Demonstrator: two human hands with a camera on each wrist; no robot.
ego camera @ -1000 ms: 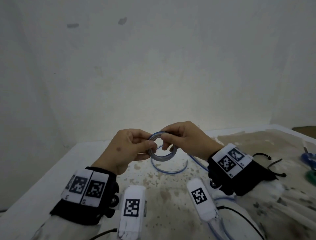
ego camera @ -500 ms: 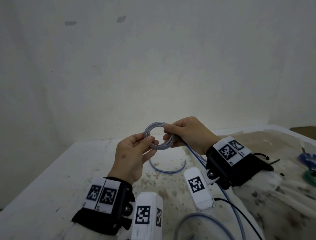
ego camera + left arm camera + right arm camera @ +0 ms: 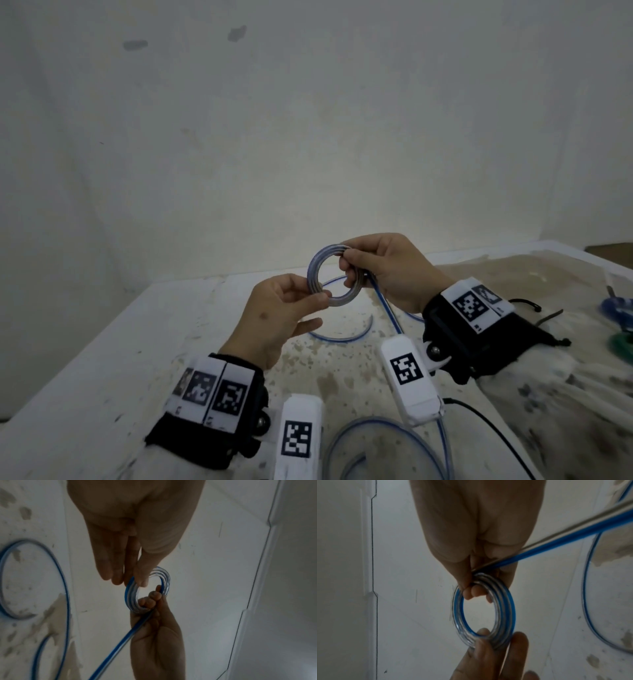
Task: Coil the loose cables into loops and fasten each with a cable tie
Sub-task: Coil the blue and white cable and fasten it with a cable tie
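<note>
Coil (image 3: 334, 279) of clear, blue-striped cable, several turns wound into a small ring, held in the air above the table (image 3: 102, 359) between the two hands. The left hand (image 3: 274, 318) pinches the lower left arc of the ring between thumb and fingertips (image 3: 142, 580); the remaining fingers extend loosely below. The right hand (image 3: 387, 270) grips the upper right arc, its fingers curled through the opening and the thumb pressed on the outside; the right wrist view (image 3: 483, 615) shows the turns lying side by side. From the right-hand grip the loose cable (image 3: 387, 308) runs down and toward the person, passes behind the right wrist camera (image 3: 409, 380), and lies in wide curves on the stained table top; its free end is cut off at the lower frame edge. Black bands with square markers encircle both wrists. At the far right edge, a blue object (image 3: 618, 308) and a green object (image 3: 623, 342) are partly cropped and cannot be identified; thin black strips (image 3: 548, 317) beside the right wrist band are too small to make out.
</note>
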